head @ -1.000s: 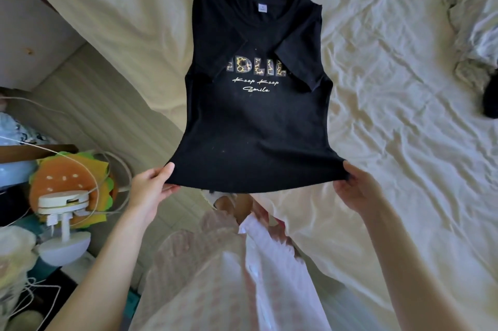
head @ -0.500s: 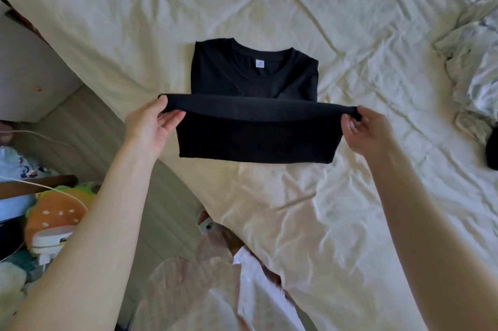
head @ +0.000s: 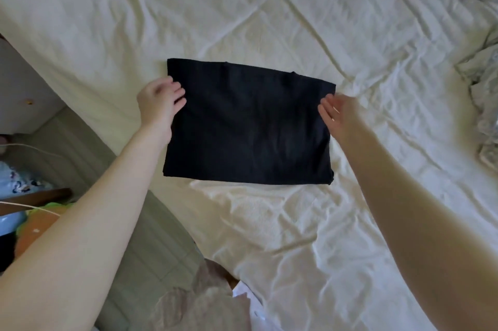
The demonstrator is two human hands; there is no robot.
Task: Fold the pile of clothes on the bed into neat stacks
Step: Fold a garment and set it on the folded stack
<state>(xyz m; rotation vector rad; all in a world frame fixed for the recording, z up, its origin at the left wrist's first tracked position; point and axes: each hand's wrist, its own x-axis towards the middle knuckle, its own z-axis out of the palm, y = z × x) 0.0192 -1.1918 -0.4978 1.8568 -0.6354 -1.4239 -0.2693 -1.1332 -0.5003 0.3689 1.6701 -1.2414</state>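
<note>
At six o'clock, nearest the camera, a fold of pink checked clothing hangs at the person's front, beside the bed's near edge. At eight o'clock, off the bed, an orange and green plush toy sits low by the floor, with a thin white cable crossing above it. Both forearms reach up from the bottom corners toward the middle of the bed, whose cream sheet is creased all over. There, just above centre, the black shirt lies flat on the sheet, folded into a rectangle. The left hand rests at the shirt's nine o'clock edge, its grip released, fingers loosely bent and touching the cloth near the upper left corner. The right hand is at the three o'clock edge, its grip also released, fingers straight and spread at the cloth's border; whether they touch it cannot be told. Farther off, at three o'clock, a rumpled pile of pale clothes lies well apart from the shirt.
</note>
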